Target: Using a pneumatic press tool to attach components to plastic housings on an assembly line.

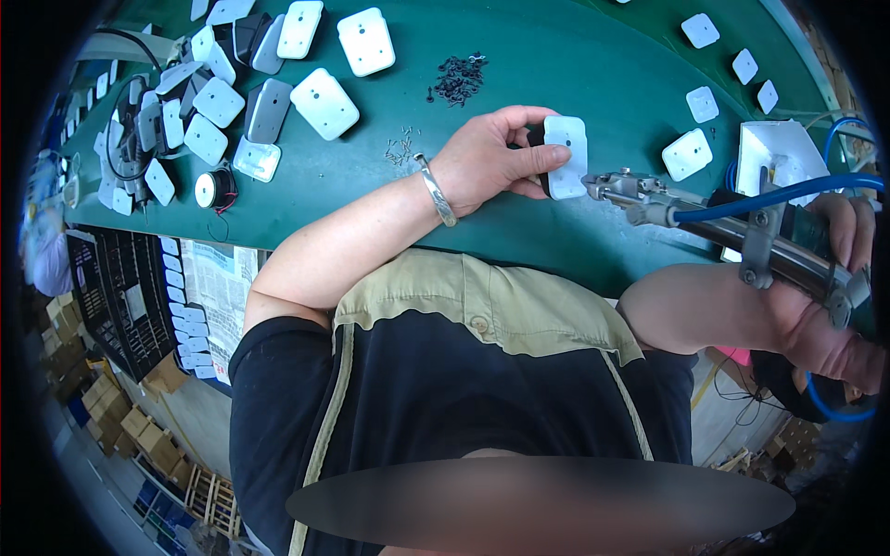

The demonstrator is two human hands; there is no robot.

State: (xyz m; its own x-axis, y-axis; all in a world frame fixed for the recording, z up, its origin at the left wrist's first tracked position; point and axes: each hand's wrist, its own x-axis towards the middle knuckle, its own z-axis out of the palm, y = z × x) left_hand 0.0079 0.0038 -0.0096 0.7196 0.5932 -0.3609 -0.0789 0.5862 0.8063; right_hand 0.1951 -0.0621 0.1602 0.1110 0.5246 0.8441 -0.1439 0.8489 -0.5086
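In my left hand (501, 157) is a small rounded white plate (567, 139) with a dark body behind it. My thumb presses its white face, and my other fingers are partly hidden behind. Close to its right edge lies the nozzle of a long metal gun-like tool (705, 218) with a blue hose. My right hand (802, 310) is closed around the rear of this tool at the far right, with some fingers showing above the barrel. The barrel and its clamp hide part of that grip.
Many white-faced black units (324, 104) crowd the green table (389, 199) at the back left. Black screws (457, 80) lie heaped beyond my left hand, near small metal pins (402, 148). A round wired part (215, 189) sits left. Several white plates (686, 154) and a white box (781, 153) stand right.
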